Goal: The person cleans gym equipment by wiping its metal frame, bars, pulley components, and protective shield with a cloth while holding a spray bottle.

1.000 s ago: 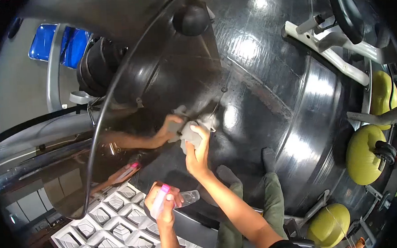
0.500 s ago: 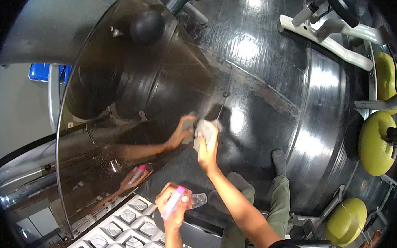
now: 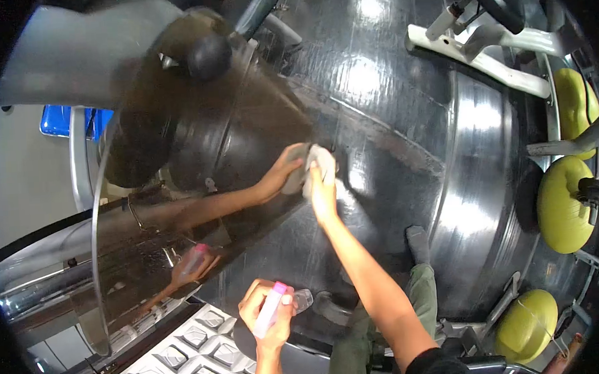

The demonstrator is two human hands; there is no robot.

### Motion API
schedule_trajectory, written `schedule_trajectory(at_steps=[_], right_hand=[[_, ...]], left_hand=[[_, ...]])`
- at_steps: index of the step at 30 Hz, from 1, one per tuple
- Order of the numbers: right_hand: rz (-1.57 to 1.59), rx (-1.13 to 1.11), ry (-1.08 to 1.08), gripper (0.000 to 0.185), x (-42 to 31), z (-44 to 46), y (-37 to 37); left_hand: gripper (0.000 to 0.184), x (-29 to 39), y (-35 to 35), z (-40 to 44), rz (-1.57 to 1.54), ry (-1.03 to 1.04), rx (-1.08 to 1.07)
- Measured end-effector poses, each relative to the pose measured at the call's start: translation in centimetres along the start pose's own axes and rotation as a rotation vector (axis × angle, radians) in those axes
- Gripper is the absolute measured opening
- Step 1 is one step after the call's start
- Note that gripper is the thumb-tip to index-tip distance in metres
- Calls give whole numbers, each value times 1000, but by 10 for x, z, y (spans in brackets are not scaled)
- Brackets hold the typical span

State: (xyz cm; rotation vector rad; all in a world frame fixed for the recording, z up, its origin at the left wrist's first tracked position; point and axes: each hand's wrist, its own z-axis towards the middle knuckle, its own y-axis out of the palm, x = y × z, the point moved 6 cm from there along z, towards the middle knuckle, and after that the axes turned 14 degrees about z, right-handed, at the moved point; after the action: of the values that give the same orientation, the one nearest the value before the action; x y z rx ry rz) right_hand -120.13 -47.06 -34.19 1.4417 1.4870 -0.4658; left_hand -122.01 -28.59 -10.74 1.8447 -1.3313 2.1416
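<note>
My right hand (image 3: pixel 323 186) is closed round a pale grey cloth (image 3: pixel 317 164), which touches the right edge of a dark, glossy, mirror-like panel (image 3: pixel 242 122). Both my hands are reflected in that panel. Lower down, near my body, my left hand (image 3: pixel 267 314) grips a clear bottle (image 3: pixel 271 309) with a pink top. A transparent part of the bottle sticks out to the right of my fingers.
White patterned panel (image 3: pixel 176 356) at lower left. Black floor (image 3: pixel 371 136) beyond my legs. On the right, white metal frame (image 3: pixel 483 65) and yellow-green pads (image 3: pixel 563 203). Blue seat (image 3: pixel 55 120) at upper left.
My right hand has moved up and slightly right with the cloth along the panel's edge. My left hand still holds the bottle, a little further right in view.
</note>
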Motion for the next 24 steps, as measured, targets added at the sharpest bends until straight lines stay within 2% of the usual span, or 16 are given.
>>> schedule_trajectory(at_steps=[2,4,6,9,12,17,22,24], right_hand=[[173,-221,-123,43,-42,-45,11],[284,-394,26,41,-58,-85,2],[137,-399,2,40,-89,-112,-12],[90,-197,-53,38,-122,-139,-43],[13,-101,-99,41,-163,-156,-60],[31,-160,-202,39,-208,-150,-71],[21,-228,-303,35,-265,-131,-34],[-34,-262,-526,35,-290,-118,-4]], left_hand=[[19,28,6,2,-21,48,41],[26,56,7,8,52,4,123],[29,82,7,16,71,59,150],[29,118,2,29,26,121,268],[28,144,-3,42,82,103,353],[24,173,-13,74,162,55,417],[28,182,-23,87,-40,12,495],[27,182,-25,82,-1,32,500]])
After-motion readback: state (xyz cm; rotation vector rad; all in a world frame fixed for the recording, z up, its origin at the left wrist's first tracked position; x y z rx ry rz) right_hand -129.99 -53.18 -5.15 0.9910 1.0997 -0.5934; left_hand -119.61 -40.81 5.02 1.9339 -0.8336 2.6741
